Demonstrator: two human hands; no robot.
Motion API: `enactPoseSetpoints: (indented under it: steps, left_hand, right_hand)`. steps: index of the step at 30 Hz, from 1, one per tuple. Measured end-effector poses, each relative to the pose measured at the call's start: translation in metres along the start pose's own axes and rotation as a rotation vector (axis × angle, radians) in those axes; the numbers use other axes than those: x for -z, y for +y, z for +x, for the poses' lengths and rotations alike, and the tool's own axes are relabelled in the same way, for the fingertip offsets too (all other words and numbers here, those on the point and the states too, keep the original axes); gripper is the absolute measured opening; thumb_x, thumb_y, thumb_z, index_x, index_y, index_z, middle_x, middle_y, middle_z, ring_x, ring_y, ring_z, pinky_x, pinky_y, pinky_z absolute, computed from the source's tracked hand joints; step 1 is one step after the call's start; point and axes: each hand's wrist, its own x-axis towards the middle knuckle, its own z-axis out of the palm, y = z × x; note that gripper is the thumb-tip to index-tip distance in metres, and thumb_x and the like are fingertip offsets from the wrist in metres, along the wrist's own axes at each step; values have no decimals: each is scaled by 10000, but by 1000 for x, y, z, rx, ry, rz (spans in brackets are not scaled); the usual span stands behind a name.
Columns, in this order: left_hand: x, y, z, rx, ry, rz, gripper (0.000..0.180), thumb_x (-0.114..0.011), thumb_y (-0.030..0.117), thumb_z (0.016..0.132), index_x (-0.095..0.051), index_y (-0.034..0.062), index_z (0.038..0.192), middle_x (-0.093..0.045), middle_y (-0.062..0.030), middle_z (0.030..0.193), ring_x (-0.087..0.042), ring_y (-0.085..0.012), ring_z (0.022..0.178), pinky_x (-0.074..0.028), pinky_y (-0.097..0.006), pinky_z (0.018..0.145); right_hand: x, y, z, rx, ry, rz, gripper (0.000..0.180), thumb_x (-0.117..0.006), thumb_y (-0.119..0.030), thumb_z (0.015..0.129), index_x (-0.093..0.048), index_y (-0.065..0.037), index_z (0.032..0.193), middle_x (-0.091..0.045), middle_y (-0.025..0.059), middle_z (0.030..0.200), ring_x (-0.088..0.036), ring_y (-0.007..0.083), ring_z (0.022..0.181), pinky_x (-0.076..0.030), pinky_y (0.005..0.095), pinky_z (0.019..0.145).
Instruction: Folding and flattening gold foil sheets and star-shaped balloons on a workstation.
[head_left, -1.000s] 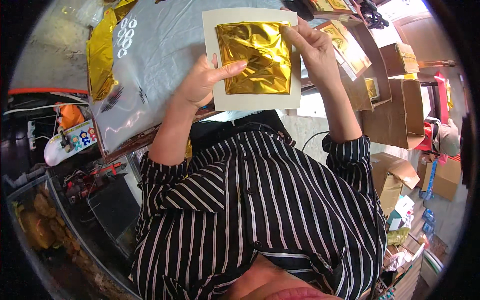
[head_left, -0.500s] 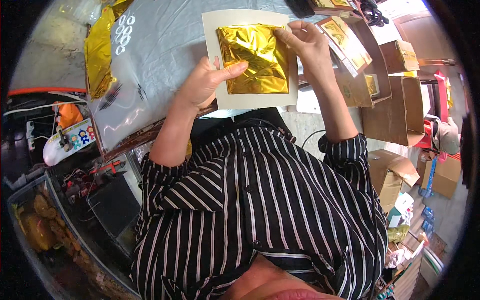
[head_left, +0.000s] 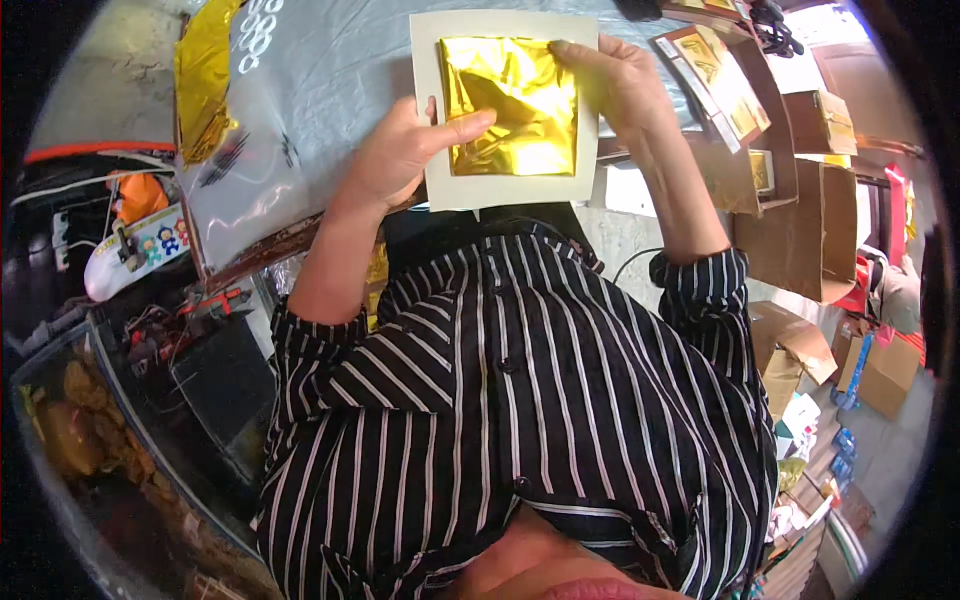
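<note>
A white card [head_left: 500, 193] with a square of shiny gold foil [head_left: 530, 135] on its face is held up over the table's near edge. My left hand [head_left: 395, 155] grips the card's left side, thumb stretched across the foil and fingers behind. At the upper right corner of the foil is my right hand [head_left: 628, 88], its thumb pressed on the foil and its other fingers bent behind the card's right edge. Some creases show in the foil. What lies behind the card is hidden.
A table under clear plastic [head_left: 330, 90] carries loose gold foil [head_left: 203, 85] and white rings [head_left: 258, 38] at left. On the right, an open cardboard box [head_left: 778, 150] has a printed card packet [head_left: 715, 85] at its edge. A glass tank [head_left: 95, 400] stands lower left.
The foil looks flatter and brighter, with fewer creases. The card has tilted slightly and sits a little higher in view, and the whole scene has shifted slightly.
</note>
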Motion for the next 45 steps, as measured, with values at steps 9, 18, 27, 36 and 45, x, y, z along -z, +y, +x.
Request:
enactPoseSetpoints:
  steps: [9, 18, 27, 36, 45]
  left_hand:
    - [47, -7, 19, -88, 262, 284, 427, -738, 71, 933, -580, -45, 1312, -706, -116, 1206, -675, -139, 1046, -542, -300, 929]
    - [79, -6, 36, -28, 371, 377, 473, -797, 103, 870, -602, -55, 1271, -746, -116, 1122, -713, -147, 954, -571, -294, 824]
    - [58, 7, 29, -673, 705, 1483, 598, -847, 390, 800, -650, 81, 1272, -672, -101, 1300, -623, -250, 1214, -460, -431, 1039]
    - [59, -10, 43, -646, 2, 1604, 594, -757, 391, 860, -622, 211, 1410, -537, -65, 1450, -442, -270, 1412, -295, -519, 1201]
    - [57, -6, 49, -634, -26, 1538, 601, -756, 380, 869, -597, 212, 1423, -482, -111, 1472, -427, -318, 1397, -301, -524, 1199]
  right_hand:
    - [-18, 25, 94, 50, -2, -455, 181, -808, -118, 851, -737, 35, 918, -752, 127, 859, -687, 164, 642, -555, 293, 574]
    - [-59, 60, 116, 953, -47, -1052, 249, -704, -232, 930, -723, -118, 1151, -659, 74, 1132, -562, 319, 1119, -430, 450, 973]
    - [-64, 62, 146, 1267, -317, -561, 130, -684, -107, 930, -681, -45, 1044, -613, 173, 956, -604, 392, 897, -498, 452, 801]
    - [-64, 41, 133, 766, -388, -907, 84, -653, -105, 966, -687, -49, 1019, -601, 164, 900, -610, 367, 877, -493, 408, 769]
    - [-63, 36, 132, 777, -435, -914, 92, -645, -81, 971, -680, -34, 1042, -616, 168, 904, -627, 359, 882, -505, 396, 781]
